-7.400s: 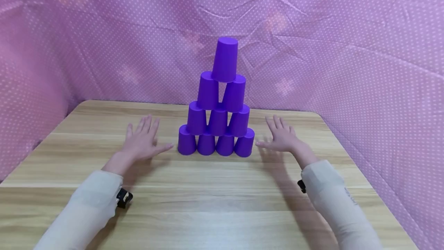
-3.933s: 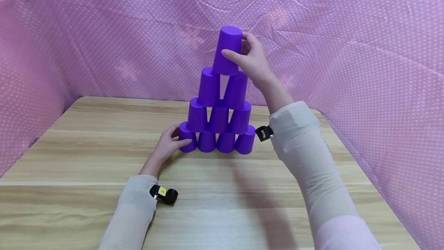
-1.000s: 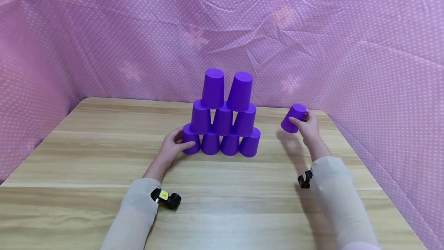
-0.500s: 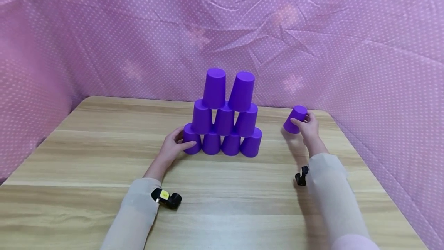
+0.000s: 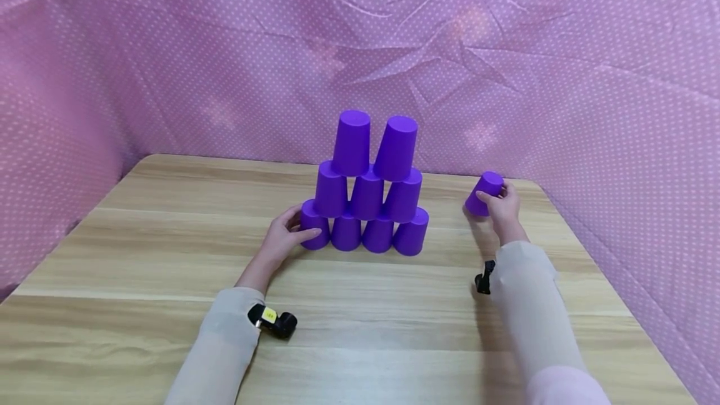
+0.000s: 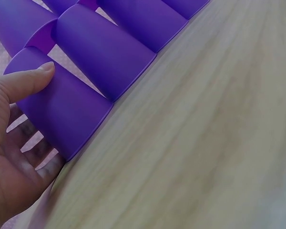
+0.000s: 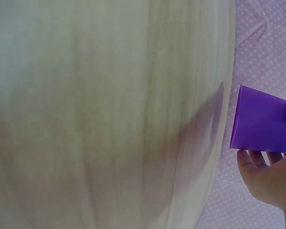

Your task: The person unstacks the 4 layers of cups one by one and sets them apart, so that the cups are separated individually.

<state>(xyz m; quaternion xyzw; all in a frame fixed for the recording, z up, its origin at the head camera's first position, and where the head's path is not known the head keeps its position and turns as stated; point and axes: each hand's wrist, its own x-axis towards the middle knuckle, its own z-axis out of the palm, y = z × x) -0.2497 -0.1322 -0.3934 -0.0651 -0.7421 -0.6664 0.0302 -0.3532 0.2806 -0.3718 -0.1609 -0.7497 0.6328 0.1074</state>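
Observation:
Purple plastic cups, all upside down, form a three-level stack in the middle of the table, with two cups on top, such as the upper left cup (image 5: 352, 144). My left hand (image 5: 279, 237) grips the bottom row's leftmost cup (image 6: 62, 102), thumb across its near side and fingers behind it. Off to the right, my right hand (image 5: 502, 208) holds a single purple cup (image 5: 484, 194), mouth down, thumb on the near side. In the right wrist view, that cup (image 7: 263, 121) overlaps the pink cloth beyond the table edge.
The wooden table (image 5: 337, 342) has rounded far corners. Pink dotted cloth (image 5: 253, 67) hangs behind it and on both sides. Black wrist cameras sit at both sleeves, the left camera (image 5: 272, 320) with a yellow label.
My right hand took the single top cup off the stack, carried it to the right and has since lowered it slightly. My left hand, earlier spread beside the stack, keeps gripping the bottom-left cup.

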